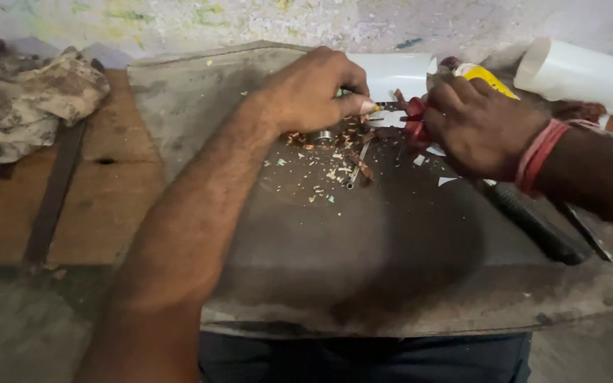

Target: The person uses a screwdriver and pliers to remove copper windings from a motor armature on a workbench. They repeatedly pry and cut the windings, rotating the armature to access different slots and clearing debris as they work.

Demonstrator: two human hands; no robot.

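Note:
My left hand is closed, pinching a thin piece between thumb and forefinger at the far middle of a dark grey slab. My right hand, with red thread bands at the wrist, grips a red-handled cutting tool whose tip meets the piece held by the left hand. Small wood and paper shavings lie scattered on the slab just below the hands, along with a small metal ring.
A white rolled sheet lies at the far right, another white piece behind the hands. A yellow object shows above my right hand. Dark-handled tools rest at right. A crumpled cloth sits on the wooden bench.

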